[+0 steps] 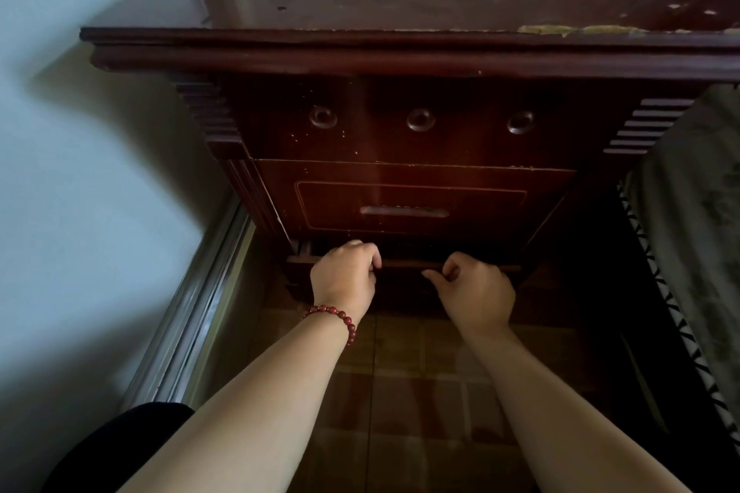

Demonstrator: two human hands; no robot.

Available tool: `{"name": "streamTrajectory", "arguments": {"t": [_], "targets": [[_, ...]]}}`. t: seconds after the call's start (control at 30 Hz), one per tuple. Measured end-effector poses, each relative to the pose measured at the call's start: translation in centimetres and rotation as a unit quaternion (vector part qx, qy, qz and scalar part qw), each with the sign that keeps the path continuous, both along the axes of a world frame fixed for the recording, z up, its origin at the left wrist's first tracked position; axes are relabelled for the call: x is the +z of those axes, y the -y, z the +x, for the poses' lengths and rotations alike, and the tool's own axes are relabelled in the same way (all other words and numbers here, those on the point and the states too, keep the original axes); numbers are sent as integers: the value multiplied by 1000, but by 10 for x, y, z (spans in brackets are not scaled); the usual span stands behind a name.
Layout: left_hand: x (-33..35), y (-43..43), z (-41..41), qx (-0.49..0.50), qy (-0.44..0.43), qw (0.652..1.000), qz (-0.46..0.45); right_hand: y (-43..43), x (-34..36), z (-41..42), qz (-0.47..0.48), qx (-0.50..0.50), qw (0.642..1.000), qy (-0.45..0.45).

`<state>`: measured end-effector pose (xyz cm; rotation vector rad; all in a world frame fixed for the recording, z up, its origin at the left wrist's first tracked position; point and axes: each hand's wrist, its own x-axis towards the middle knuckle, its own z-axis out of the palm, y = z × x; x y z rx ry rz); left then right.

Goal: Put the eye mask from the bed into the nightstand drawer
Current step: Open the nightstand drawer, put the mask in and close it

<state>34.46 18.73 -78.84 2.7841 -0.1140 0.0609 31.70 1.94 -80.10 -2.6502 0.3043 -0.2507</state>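
A dark red-brown wooden nightstand [400, 52] stands in front of me. Its upper drawer [412, 196] with a metal pull is closed. The bottom drawer [404, 263] is pulled out slightly, and its top edge shows between my hands. My left hand [344, 276], with a red bead bracelet on the wrist, curls its fingers over that edge at the left. My right hand [472, 288] curls over the same edge at the right. No eye mask is in view.
A pale wall [80, 172] with a metal strip along its foot runs on the left. The bed's side [688, 212], under a patterned cover, is at the right. Between them lies a brown tiled floor [420, 392]. Three round knobs sit on the nightstand's upper panel.
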Motion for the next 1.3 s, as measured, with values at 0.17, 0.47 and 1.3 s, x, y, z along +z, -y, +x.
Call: {"name": "streamTrajectory", "arguments": {"t": [0.17,0.47,1.3], "targets": [[-2,-3,-2,12,-3,1000,-10,-2,-2,-2,-4,-14,1000,10],[-7,-2,-5,-6,2,1000,1,-4,-6,-6,19,-8,999,-33],[2,1,-5,4,-28,998,-62,-17,-8,-4,160,18,987,8]]}}
